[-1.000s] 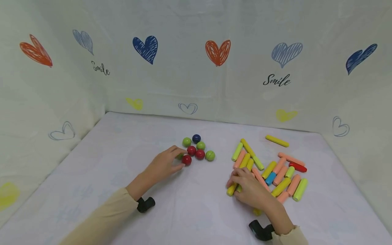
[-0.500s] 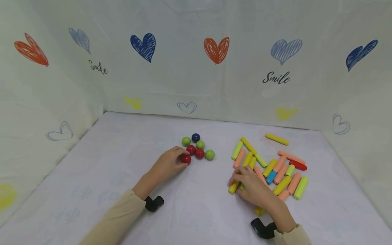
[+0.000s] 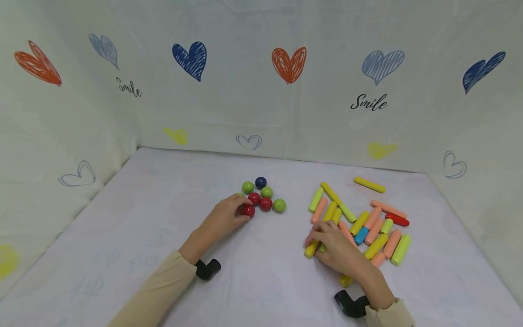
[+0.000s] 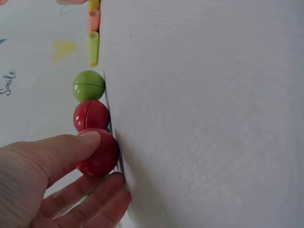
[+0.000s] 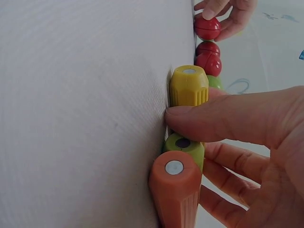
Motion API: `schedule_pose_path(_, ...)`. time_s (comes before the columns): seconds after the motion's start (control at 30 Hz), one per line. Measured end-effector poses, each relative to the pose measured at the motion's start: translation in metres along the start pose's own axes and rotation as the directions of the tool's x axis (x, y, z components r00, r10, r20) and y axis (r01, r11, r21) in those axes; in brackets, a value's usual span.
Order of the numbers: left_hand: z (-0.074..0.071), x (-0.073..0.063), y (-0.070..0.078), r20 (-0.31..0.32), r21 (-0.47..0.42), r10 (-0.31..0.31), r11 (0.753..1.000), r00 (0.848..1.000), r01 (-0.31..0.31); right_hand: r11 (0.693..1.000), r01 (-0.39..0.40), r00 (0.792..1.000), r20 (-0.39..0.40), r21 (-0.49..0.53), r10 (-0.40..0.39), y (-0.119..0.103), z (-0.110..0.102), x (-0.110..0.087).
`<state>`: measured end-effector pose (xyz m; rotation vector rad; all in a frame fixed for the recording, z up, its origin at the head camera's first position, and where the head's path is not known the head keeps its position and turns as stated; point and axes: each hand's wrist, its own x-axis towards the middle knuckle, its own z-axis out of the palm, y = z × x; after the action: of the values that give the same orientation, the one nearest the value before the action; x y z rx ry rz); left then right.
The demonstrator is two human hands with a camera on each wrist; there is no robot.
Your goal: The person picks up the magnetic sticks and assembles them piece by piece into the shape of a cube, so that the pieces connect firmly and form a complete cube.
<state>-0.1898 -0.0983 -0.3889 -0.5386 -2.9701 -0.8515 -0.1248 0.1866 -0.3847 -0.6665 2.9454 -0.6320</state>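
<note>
My left hand (image 3: 222, 218) holds a red ball (image 3: 248, 210) at the near side of a small cluster of balls. In the left wrist view the thumb lies over this red ball (image 4: 108, 154), with fingers curved behind it. To the right, my right hand (image 3: 338, 250) pinches a yellow toy stick (image 3: 311, 250) lying on the table. Its thumb rests against the yellow stick (image 5: 188, 90) in the right wrist view, beside a green stick (image 5: 183, 145) and an orange one (image 5: 175, 190). The hand covers part of the sticks below it.
Beside the held ball lie two more red balls, one of them here (image 3: 266, 204), several green balls (image 3: 279, 205) and a dark blue ball (image 3: 260, 183). Several coloured sticks spread right of my right hand, including a blue one (image 3: 361, 236) and a red one (image 3: 397, 220). Fabric walls (image 3: 245, 109) border the table.
My left hand has moved slightly right and closed its thumb and fingers around the near red ball. My right hand stays at the yellow stick. The head view has shifted a little.
</note>
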Motion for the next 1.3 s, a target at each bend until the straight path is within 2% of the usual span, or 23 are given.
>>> schedule_pose_path(0.17, 0.000, -0.001, 0.000, -0.002, -0.034, 0.010, 0.999, 1.000, -0.010, 1.000, -0.006, 1.000, 0.002, 0.004, 0.006, 0.000, 0.000, 0.000)
schedule_pose_path(0.33, -0.001, -0.004, 0.003, 0.006, -0.093, -0.007, 0.996, 1.000, 0.008, 1.000, 0.007, 1.000, -0.001, -0.010, -0.007, 0.001, -0.001, -0.001)
schedule_pose_path(0.6, -0.004, -0.020, 0.014, 0.020, -0.188, -0.056, 0.980, 0.998, 0.059, 1.000, 0.008, 1.000, -0.022, -0.012, -0.008, 0.002, 0.001, -0.001)
schedule_pose_path(0.83, 0.000, -0.031, 0.015, 0.049, -0.208, -0.109, 0.971, 0.993, 0.117, 1.000, -0.010, 0.999, -0.033, 0.007, 0.011, 0.001, 0.000, -0.001)
schedule_pose_path(1.13, 0.003, -0.041, 0.018, 0.101, -0.182, -0.102, 0.976, 0.990, 0.120, 0.999, -0.024, 0.999, -0.026, 0.030, 0.025, 0.001, -0.002, 0.000)
schedule_pose_path(1.3, 0.005, -0.044, 0.018, 0.094, -0.159, -0.095, 0.981, 0.991, 0.109, 0.999, -0.016, 0.999, -0.029, 0.031, 0.017, 0.002, -0.002, 0.000)
